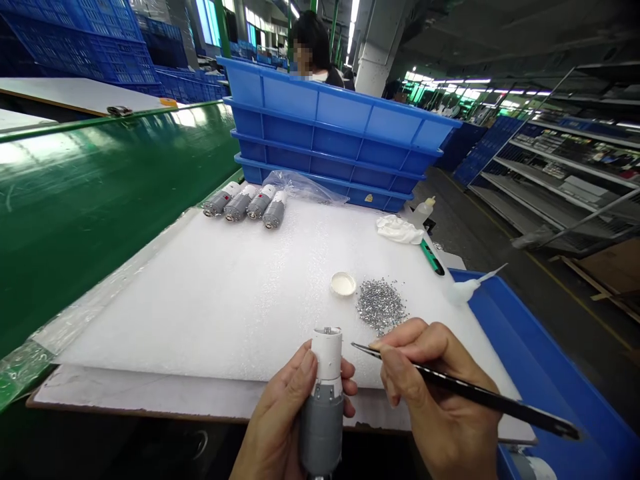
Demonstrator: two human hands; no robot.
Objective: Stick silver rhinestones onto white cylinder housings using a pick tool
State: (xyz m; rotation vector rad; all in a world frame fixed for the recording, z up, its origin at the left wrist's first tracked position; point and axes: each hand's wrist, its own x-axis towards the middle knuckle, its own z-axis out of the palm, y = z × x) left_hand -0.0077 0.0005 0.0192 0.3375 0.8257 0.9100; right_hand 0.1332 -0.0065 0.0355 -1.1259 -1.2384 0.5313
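Cylinder (323,420), smooth grey-white, in left grip (281,415), slim black tweezers (505,401) in right grip (447,419)

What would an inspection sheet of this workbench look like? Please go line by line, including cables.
Surface: white foam sheet on a board.
Job's things: grey-and-white cylinder, held; four similar cylinders at the far left; pile of tiny shiny parts; small white dish.
Clutter: crumpled white item, material unclear; green tool; clear plastic.
Fingers: left fingers around the held cylinder; right fingers gripping black tweezers, tip apart from the cylinder.
Cables: nothing seen.
Surroundings: stacked blue bins; a person beyond; shelves at right.
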